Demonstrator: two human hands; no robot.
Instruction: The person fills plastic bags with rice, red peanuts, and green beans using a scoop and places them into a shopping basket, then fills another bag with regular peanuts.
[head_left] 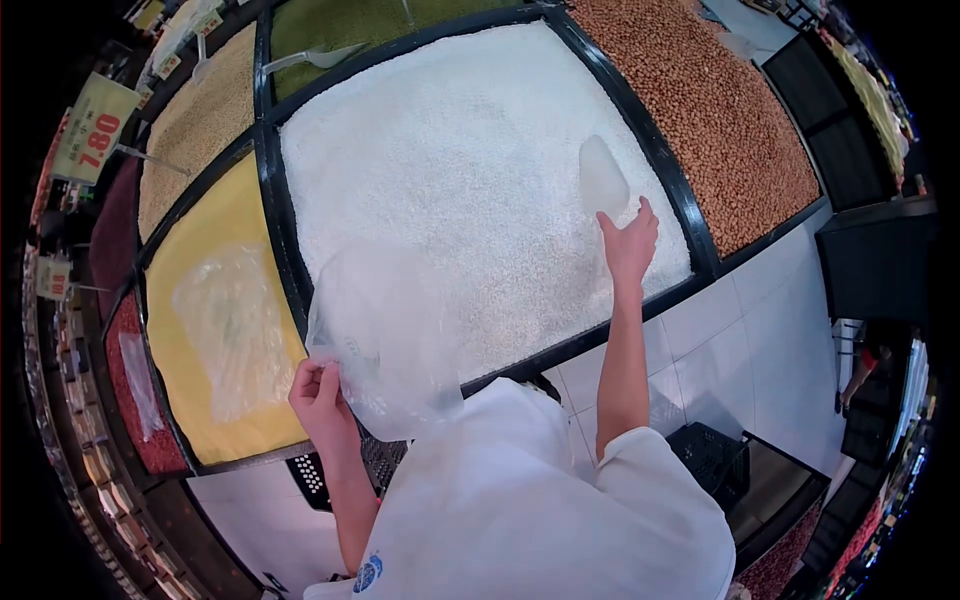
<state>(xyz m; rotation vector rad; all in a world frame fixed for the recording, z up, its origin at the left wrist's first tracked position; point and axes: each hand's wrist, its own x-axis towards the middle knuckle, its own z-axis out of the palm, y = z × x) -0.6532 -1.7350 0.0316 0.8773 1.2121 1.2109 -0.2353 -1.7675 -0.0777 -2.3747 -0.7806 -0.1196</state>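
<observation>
My left hand (320,400) pinches the edge of a clear plastic bag (385,340), which hangs puffed out over the near left corner of a bin of white rice-like grain (450,160). On that grain at the right lies a whitish translucent scoop (603,172). My right hand (630,245) is at the scoop's near end, thumb and fingers spread apart around it.
Black dividers (275,190) separate the bins. Yellow grain (190,330) with a plastic bag (235,330) on it fills the left bin; peanut-like nuts (700,120) fill the right. A price sign (95,130) stands left. A black basket (710,460) sits below right.
</observation>
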